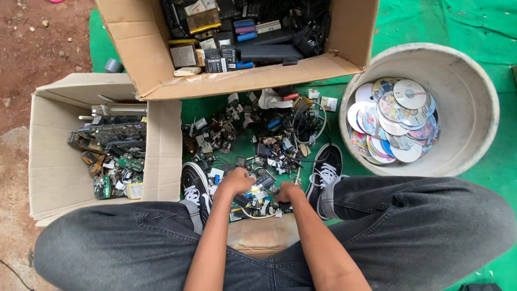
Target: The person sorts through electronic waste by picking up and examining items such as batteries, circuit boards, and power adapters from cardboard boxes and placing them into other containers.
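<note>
The left hand (235,180) is curling loosely closed, knuckles up, fingertips resting down in the pile of small electronic scrap (253,156) lying between the person's feet; what it is pinching, if anything, cannot be told. The right hand (287,192) is closing around a small dark part at the near edge of the same pile, just beside a white cable (257,214). The black-and-white shoes (195,188) are bracketing the pile on either side, leaving the hands only a narrow gap to work in. To the left, an open cardboard box (54,161) is holding green circuit boards and metal bits along its right side. Ahead, a larger cardboard box (140,48) is tilting toward the pile, holding batteries, chargers and black casings. To the right, a round pale tub (474,102) is holding a heap of discs (393,121). A green mat (474,27) is lying under everything.
</note>
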